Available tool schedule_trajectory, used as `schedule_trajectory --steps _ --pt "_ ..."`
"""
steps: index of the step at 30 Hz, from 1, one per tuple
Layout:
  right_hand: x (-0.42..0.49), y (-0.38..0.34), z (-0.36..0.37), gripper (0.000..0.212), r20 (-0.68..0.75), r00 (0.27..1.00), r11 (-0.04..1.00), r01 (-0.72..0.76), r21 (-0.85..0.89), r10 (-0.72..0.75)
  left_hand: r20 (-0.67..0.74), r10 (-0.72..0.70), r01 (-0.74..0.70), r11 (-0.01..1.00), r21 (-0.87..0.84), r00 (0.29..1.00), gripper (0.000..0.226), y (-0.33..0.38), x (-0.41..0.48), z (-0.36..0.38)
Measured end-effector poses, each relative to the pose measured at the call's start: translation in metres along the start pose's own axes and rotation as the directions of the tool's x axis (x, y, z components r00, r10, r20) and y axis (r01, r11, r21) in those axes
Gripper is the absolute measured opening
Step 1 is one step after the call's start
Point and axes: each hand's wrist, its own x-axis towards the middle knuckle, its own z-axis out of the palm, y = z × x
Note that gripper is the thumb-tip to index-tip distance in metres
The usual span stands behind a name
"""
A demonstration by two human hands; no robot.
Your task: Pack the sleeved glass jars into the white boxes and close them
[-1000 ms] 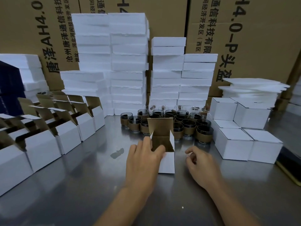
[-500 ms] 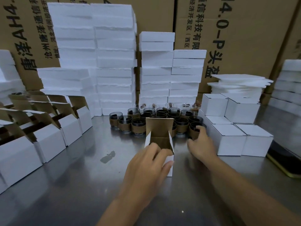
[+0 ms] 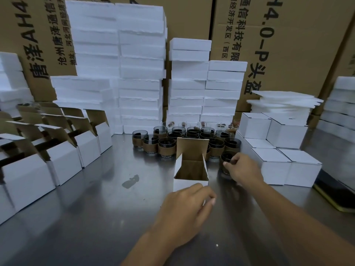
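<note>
While the left hand [image 3: 189, 206] curls against the near wall of the open white box [image 3: 191, 175], bracing it on the steel table [image 3: 96, 217], the right hand [image 3: 243, 169] closes its fingers on the nearest sleeved jar [image 3: 226, 162] — just right of the box. Best to grip the cardboard sleeve, lift clear of the neighbouring jars [image 3: 167, 146], and lower it straight between the upright flaps — no tilting.

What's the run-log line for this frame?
stage: picking jar | left hand: steadying open box | right hand: gripping sleeved jar | box: empty, lid up
</note>
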Motion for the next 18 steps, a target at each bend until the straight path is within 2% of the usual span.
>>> schedule_trajectory --steps 2,4,7,9,14,16,18 --pt "-0.011 0.003 -0.002 0.018 -0.001 1.0 0.997 0.008 0.074 -0.008 -0.006 -0.019 0.018 0.999 -0.041 1.0 0.014 -0.001 -0.003 0.0" --pt "-0.025 0.008 -0.005 0.019 -0.001 0.997 0.985 0.074 0.154 -0.075 -0.008 -0.045 0.044 0.996 -0.074 0.999 0.012 -0.001 -0.005 0.0" --pt "-0.048 0.016 -0.008 0.025 0.008 0.98 0.938 0.19 0.29 -0.2 0.009 -0.11 0.11 0.985 -0.131 0.994 0.01 0.0 -0.009 0.002" --pt "-0.065 0.02 -0.011 0.024 -0.017 0.975 0.897 0.212 0.388 -0.223 0.015 -0.176 0.175 0.964 -0.2 0.984 0.012 -0.001 -0.013 0.003" --pt "-0.099 0.021 -0.012 0.012 -0.09 0.985 0.703 0.167 0.691 -0.146 0.024 -0.359 0.341 0.861 -0.378 0.933 0.016 -0.002 -0.018 0.004" --pt "-0.11 0.014 -0.015 0.02 -0.091 0.991 0.553 0.127 0.824 -0.093 -0.005 -0.418 0.374 0.818 -0.436 0.909 0.019 0.0 -0.018 0.002" --pt "-0.118 0.007 -0.016 0.031 -0.032 0.998 0.374 0.048 0.926 -0.049 -0.017 -0.484 0.412 0.763 -0.498 0.875 0.018 0.002 -0.018 0.001"
